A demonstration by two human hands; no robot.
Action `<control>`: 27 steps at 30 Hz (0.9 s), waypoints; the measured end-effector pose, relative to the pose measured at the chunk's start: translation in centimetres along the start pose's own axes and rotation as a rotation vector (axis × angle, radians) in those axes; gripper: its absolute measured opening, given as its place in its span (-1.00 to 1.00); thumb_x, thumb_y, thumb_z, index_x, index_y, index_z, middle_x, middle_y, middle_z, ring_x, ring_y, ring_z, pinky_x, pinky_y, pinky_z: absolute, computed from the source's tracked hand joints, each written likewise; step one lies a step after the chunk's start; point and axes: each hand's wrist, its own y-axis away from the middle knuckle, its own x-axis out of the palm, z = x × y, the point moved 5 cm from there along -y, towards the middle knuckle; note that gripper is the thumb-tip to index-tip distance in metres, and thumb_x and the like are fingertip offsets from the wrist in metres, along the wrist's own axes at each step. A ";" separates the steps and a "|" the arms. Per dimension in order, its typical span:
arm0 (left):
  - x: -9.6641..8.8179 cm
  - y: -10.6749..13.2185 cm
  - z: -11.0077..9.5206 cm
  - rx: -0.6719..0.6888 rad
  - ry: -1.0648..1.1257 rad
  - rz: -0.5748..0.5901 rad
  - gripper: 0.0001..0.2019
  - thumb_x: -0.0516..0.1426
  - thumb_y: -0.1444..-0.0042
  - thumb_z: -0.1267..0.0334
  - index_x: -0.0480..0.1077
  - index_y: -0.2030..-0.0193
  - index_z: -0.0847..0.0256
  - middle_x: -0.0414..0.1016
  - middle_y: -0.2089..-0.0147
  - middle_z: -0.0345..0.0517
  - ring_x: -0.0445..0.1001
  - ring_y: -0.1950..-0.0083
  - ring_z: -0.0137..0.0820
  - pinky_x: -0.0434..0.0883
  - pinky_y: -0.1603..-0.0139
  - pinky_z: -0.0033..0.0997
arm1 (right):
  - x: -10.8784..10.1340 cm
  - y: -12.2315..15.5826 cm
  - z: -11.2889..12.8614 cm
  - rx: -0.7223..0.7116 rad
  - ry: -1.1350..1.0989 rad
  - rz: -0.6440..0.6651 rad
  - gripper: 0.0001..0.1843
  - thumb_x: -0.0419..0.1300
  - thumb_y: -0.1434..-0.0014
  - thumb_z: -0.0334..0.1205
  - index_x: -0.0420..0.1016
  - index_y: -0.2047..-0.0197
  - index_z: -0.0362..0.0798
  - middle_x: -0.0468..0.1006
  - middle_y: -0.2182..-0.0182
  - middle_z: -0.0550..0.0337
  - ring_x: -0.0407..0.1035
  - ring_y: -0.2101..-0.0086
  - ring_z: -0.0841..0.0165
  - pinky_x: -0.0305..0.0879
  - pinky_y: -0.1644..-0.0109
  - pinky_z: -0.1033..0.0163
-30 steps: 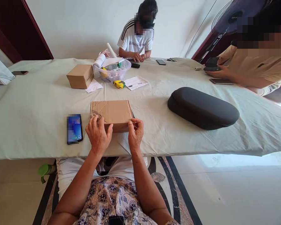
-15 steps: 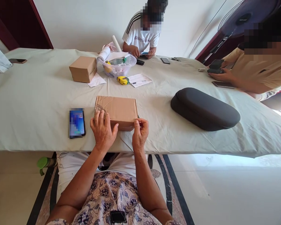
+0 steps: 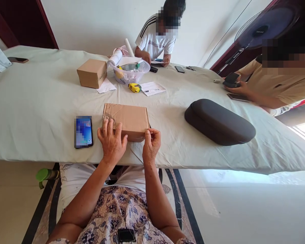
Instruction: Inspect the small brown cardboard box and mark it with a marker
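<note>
Head view: landmark is the near cardboard box [image 3: 127, 117], sitting on the cloth-covered table [image 3: 40, 108] right in front of us. Top is closed, one corner scribbled or creased with dark lines; we can't see contents.

We have the left hand [image 3: 113, 144] on the box's near left part, fingers slightly spread over the top edge, thumb stuck out along the front face. The right hand [image 3: 151, 145] is at the box's near right corner, thumb and forefinger pinching the edge, other fingers curled.

Left of the box: a phone [image 3: 84, 132], screen lit. Beyond the box, to the left: a second cardboard box [image 3: 91, 74], contents hidden from us. Directly beyond the box: a clear plastic basin [image 3: 130, 80] holding a bottle [image 3: 129, 66] with green on it, a yellow item [image 3: 119, 73] and rolled paper [image 3: 115, 58] at its left side. Between basin and box: a yellow tape measure [image 3: 134, 87], touching or just beside a printed sheet [image 3: 152, 88]. Right of the box, well apart: a black case [image 3: 220, 122], closed; we can't tell what's inside.
</note>
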 end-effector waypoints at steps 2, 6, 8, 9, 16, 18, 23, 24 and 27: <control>0.1 0.0 0.0 -0.008 0.004 -0.004 -0.58 0.17 -0.24 0.20 0.44 -0.21 0.29 0.34 -0.40 0.40 0.16 -0.51 0.23 0.03 -0.41 0.46 | 0.0 0.0 0.0 -0.001 -0.010 0.008 -0.70 0.17 -0.24 0.06 0.45 0.21 -0.02 0.49 0.25 0.19 0.36 0.24 0.35 0.30 0.12 0.21; 0.6 0.0 -0.4 0.018 0.049 0.011 -0.53 0.14 -0.25 0.23 0.38 -0.27 0.34 0.37 -0.39 0.36 0.13 -0.54 0.14 -0.16 -0.49 0.45 | -0.2 -0.1 -0.3 0.001 -0.036 0.022 -0.68 0.14 -0.27 0.08 0.47 0.19 -0.01 0.51 0.22 0.15 0.39 0.19 0.32 0.31 0.10 0.20; 0.8 0.1 -0.7 0.032 0.062 0.015 -0.50 0.13 -0.25 0.24 0.34 -0.31 0.34 0.37 -0.39 0.34 0.14 -0.55 0.09 -0.21 -0.52 0.41 | -0.2 -0.1 -0.4 -0.001 -0.043 0.027 -0.67 0.13 -0.27 0.08 0.48 0.19 -0.01 0.52 0.21 0.14 0.39 0.18 0.32 0.32 0.09 0.19; 1.0 0.2 -0.9 0.043 0.063 0.017 -0.49 0.13 -0.25 0.25 0.33 -0.32 0.33 0.36 -0.40 0.33 0.14 -0.55 0.08 -0.22 -0.53 0.40 | -0.3 -0.1 -0.5 -0.001 -0.046 0.030 -0.67 0.13 -0.27 0.08 0.48 0.19 -0.01 0.52 0.21 0.14 0.40 0.18 0.31 0.32 0.09 0.19; 1.5 0.3 -2.5 0.106 0.048 0.046 -0.46 0.16 -0.22 0.24 0.34 -0.34 0.26 0.31 -0.44 0.33 0.19 -0.52 0.14 -0.19 -0.50 0.48 | -0.4 -0.3 -1.5 0.049 -0.115 0.056 -0.67 0.20 -0.22 0.06 0.48 0.10 0.00 0.52 0.23 0.18 0.40 0.21 0.34 0.35 0.11 0.20; 1.5 0.2 -2.5 0.096 0.047 0.043 -0.48 0.16 -0.23 0.23 0.36 -0.33 0.26 0.32 -0.43 0.35 0.23 -0.49 0.15 -0.19 -0.49 0.50 | -0.6 -0.4 -2.1 0.078 -0.130 0.079 -0.67 0.23 -0.18 0.06 0.49 0.13 -0.01 0.52 0.28 0.21 0.41 0.26 0.35 0.36 0.14 0.21; 1.6 -0.1 -2.5 0.086 0.039 0.022 -0.49 0.18 -0.21 0.23 0.39 -0.30 0.26 0.36 -0.40 0.35 0.28 -0.46 0.14 -0.19 -0.50 0.47 | -1.5 -0.8 -3.0 0.091 -0.056 0.203 -0.73 0.25 -0.17 0.03 0.51 0.23 -0.01 0.59 0.31 0.18 0.44 0.29 0.33 0.39 0.16 0.19; 1.6 -0.2 -2.6 0.084 0.034 0.018 -0.49 0.18 -0.21 0.23 0.39 -0.30 0.27 0.36 -0.40 0.36 0.28 -0.46 0.14 -0.19 -0.50 0.47 | -1.7 -0.9 -3.1 0.074 -0.008 0.225 -0.74 0.24 -0.18 0.02 0.51 0.24 0.00 0.60 0.31 0.18 0.44 0.30 0.32 0.38 0.16 0.18; 1.7 -0.3 -2.7 0.082 0.019 0.015 -0.49 0.18 -0.21 0.23 0.39 -0.29 0.28 0.36 -0.39 0.38 0.28 -0.45 0.16 -0.18 -0.48 0.49 | -2.3 -0.8 -3.2 -0.026 0.191 0.269 -0.79 0.21 -0.22 -0.04 0.52 0.25 0.01 0.61 0.31 0.14 0.44 0.27 0.27 0.36 0.10 0.12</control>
